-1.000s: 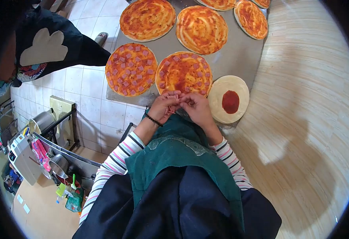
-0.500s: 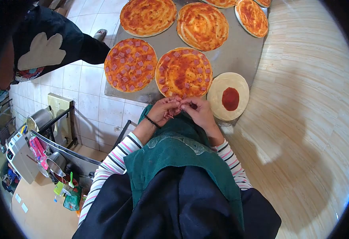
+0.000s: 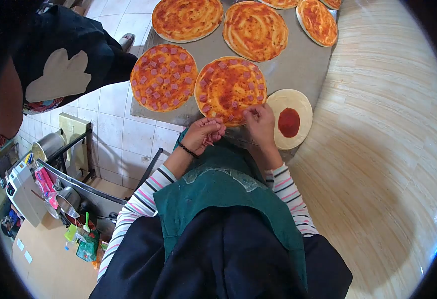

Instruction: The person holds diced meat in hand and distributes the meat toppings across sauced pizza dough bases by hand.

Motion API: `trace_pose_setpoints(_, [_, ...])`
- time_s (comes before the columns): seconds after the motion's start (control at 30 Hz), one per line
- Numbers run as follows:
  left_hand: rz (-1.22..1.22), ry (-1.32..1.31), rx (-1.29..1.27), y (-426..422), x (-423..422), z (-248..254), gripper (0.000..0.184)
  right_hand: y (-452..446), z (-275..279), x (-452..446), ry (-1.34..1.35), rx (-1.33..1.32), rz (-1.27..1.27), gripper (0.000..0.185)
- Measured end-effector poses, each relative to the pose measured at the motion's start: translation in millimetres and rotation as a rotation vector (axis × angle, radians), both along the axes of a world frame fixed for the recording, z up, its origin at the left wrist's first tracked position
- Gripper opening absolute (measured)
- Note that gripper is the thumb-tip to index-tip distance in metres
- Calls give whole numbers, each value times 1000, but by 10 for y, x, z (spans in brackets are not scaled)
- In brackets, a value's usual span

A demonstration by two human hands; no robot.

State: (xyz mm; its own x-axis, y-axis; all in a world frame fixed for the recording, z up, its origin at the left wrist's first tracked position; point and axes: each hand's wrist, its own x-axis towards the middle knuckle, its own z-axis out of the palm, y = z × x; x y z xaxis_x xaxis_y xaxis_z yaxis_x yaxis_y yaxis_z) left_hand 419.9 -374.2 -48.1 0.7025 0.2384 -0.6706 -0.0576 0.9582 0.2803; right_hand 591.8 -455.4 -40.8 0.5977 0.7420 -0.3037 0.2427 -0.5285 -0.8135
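Observation:
My left hand [image 3: 203,136], with a dark bead bracelet at the wrist, is closed on several pink ham pieces [image 3: 208,141] just off the near edge of a pizza. That pizza [image 3: 231,89] is spread with red sauce and has ham squares mostly around its rim. Over its lower right edge is my right hand [image 3: 261,123], fingers pinched together; whatever is between them is hidden. To the left lies a pizza [image 3: 163,78] dotted all over with ham. A pale dough round [image 3: 294,107] with a red sauce patch [image 3: 289,123] in its middle sits right of my right hand.
Sauced pizza bases [image 3: 255,31] lie farther back on the grey table [image 3: 303,74]. At the left stands another person in a dark apron [image 3: 94,65]. Lower left are a metal pot [image 3: 49,145], a white scale-like device [image 3: 26,192] and a wooden tabletop [image 3: 49,259]. A wood-patterned wall [image 3: 378,149] rises at the right.
My right hand has parted from my left and moved right and up, over the pizza's edge. My left hand stays nearly in place. The other person has leaned slightly closer.

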Motion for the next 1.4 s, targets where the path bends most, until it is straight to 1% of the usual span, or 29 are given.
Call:
trace_pose_setpoints(0.07, [18,28,9,30,-26,3,18,80,-85,62,-409,-162,96,13])
trace_pose_setpoints(0.1, [35,57,18,46,-42,8,19,110,-77,72,-407,-161,97,13])
trace_pose_setpoints(0.17, [40,59,33,81,-77,38,19,172,-40,78,-506,-274,144,14])
trace_pose_setpoints(0.2, [45,59,46,97,-91,52,19,183,-44,66,-504,-272,147,14])
trace_pose_setpoints(0.3, [84,83,44,117,-120,63,19,196,-58,26,-521,-197,152,14])
trace_pose_setpoints(0.37, [69,72,35,145,-137,85,19,208,-75,-19,-630,-75,250,14])
trace_pose_setpoints(0.5, [84,82,51,148,-130,87,19,271,-38,-84,-668,-118,285,14])
trace_pose_setpoints(0.63, [60,89,72,155,-152,94,20,283,-12,-92,-614,-212,289,14])
trace_pose_setpoints(0.7, [64,28,69,159,-177,68,21,277,-5,-92,-580,-237,295,14])
trace_pose_setpoints(0.77, [80,59,55,173,-181,83,20,273,2,-88,-469,-234,281,12])
trace_pose_setpoints(0.8, [94,89,39,184,-180,96,19,289,-32,-71,-471,-227,285,12])
trace_pose_setpoints(0.87, [116,85,54,209,-178,108,20,322,-109,-52,-218,-103,297,10])
trace_pose_setpoints(0.9, [129,84,61,207,-184,117,20,339,-136,-81,-218,-100,297,10])
trace_pose_setpoints(0.97, [125,96,73,236,-170,99,20,469,-140,-154,-450,-51,363,10])
trace_pose_setpoints(1.0, [119,115,70,226,-167,104,20,505,-84,-184,-453,-49,365,10])
trace_pose_setpoints(1.07, [130,141,82,229,-132,164,21,577,43,-226,-657,-148,361,12])
trace_pose_setpoints(1.1, [137,173,90,239,-121,186,21,578,34,-220,-658,-143,365,12])
trace_pose_setpoints(1.17, [135,149,70,230,-146,126,20,529,43,-227,-361,29,322,13])
trace_pose_setpoints(1.2, [127,117,59,246,-136,87,20,508,71,-255,-364,31,323,13])
trace_pose_setpoints(1.27, [115,101,72,222,-126,50,18,406,170,-336,446,-71,251,14])
trace_pose_setpoints(1.3, [105,88,89,213,-115,37,17,386,169,-330,442,-74,250,14])
trace_pose_setpoints(1.37, [132,62,59,179,-100,1,18,334,109,-324,263,-20,245,14])
trace_pose_setpoints(1.4, [157,42,34,178,-103,-10,19,330,49,-289,264,-20,248,14])
